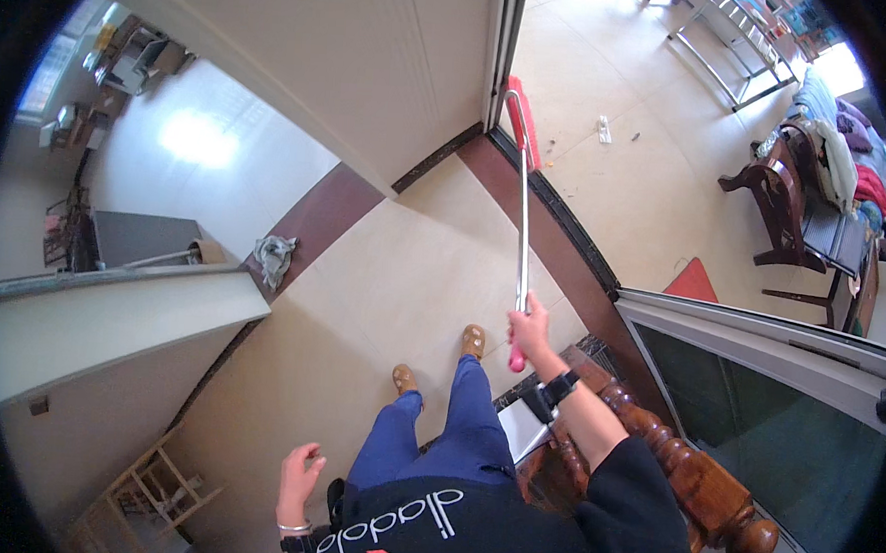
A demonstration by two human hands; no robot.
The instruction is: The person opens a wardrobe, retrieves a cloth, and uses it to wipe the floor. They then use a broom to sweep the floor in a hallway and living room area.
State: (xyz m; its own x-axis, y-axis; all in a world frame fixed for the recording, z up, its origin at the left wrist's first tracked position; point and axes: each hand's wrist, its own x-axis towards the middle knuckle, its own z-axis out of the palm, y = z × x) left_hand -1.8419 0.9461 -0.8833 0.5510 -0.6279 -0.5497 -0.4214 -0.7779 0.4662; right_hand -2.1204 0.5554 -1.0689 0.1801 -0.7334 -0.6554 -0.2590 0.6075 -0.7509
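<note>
My right hand (pixel 532 332) grips a broom by the pink end of its long metal handle (pixel 523 236). The broom's red head (pixel 521 123) lies at the sliding-door track (pixel 566 219), its bristles over the pale tiles beyond. Past the bristles, a small white wrapper (pixel 605 129) and scattered bits of debris (pixel 635 136) lie on the floor. My left hand (pixel 302 473) hangs beside my left hip, loosely curled, with nothing in it. Both wrists wear dark straps.
A turned wooden newel post (pixel 710 486) and railing stand close on my right. A grey rag (pixel 274 260) lies on the left doorway's threshold. Beyond the glass door (pixel 751 413) are a wooden bench (pixel 778 193) piled with cloth and a red triangular object (pixel 693 282). A wooden ladder-like frame (pixel 150 490) is lower left.
</note>
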